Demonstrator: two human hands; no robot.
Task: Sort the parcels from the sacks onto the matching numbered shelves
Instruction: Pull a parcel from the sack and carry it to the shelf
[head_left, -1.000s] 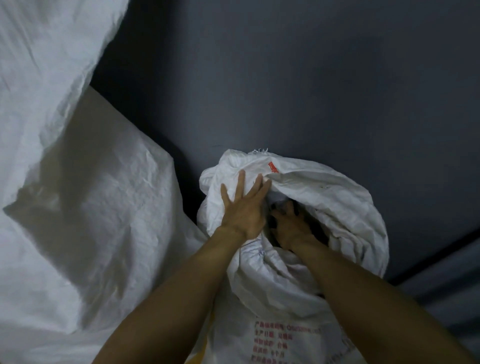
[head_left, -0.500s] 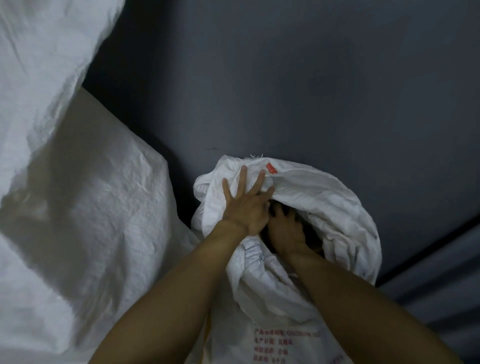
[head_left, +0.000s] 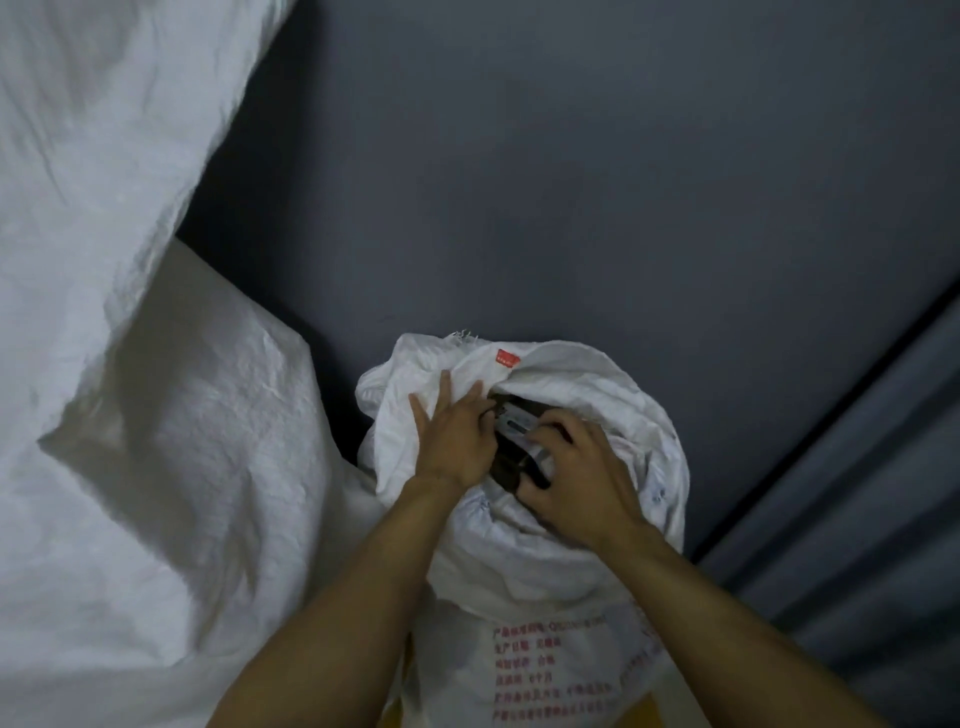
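Woven white sack (head_left: 519, 566), mouth rolled down, on grey floor (head_left: 571, 182) beside larger white sacks (head_left: 156, 415). Left hand (head_left: 457, 441): flat, fingers straight, pressing the rim back. Right hand (head_left: 576, 478): a second ago buried in the mouth, now risen and curled round a dark parcel (head_left: 511, 421), which sits at the opening between both hands. Judged: extraction under way, shelving not begun. Parcel's long axis seems to run away from the person, pale label upward; ends hidden.

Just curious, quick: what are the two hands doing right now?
Left hand: open, fingers flat on the sack rim.
Right hand: closed around a dark parcel in the sack's mouth.
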